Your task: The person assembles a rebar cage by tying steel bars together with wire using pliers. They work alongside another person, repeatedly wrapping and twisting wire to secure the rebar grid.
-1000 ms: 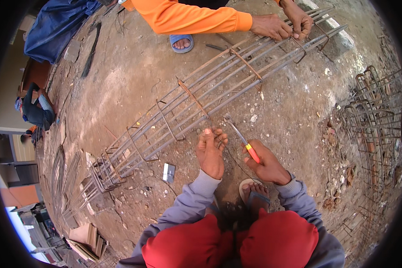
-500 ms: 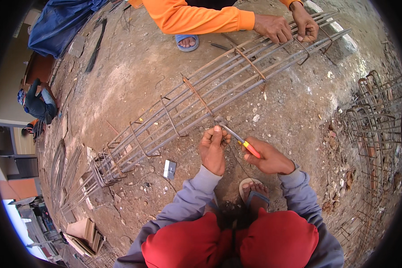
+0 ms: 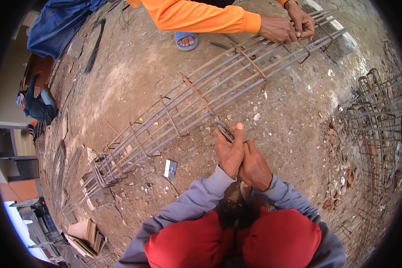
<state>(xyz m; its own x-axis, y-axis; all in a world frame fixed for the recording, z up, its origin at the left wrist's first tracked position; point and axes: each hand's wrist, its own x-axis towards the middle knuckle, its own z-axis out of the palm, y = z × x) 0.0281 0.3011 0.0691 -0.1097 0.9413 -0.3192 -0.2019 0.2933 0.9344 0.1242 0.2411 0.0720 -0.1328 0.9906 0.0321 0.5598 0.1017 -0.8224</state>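
Note:
A pair of pincers angles up to the near bar of a long rebar cage, its grey metal end by a tie bar. My left hand is closed around the metal part, thumb pointing up. Pressed against it from the right, my right hand is closed on the pincers' handles, which both hands hide. Whether a tie wire sits in the jaws is too small to tell. At the cage's far right end, a co-worker's two hands work close together on the bars.
A second rebar cage stands at the right. A small dark and white box lies on the dirt left of my arms. Stacked boards are at lower left, a blue tarp at upper left. Another person crouches far left.
My right hand has moved left against my left hand, and the red and yellow handles are now hidden. My left hand has shifted slightly right and down onto the pincers.

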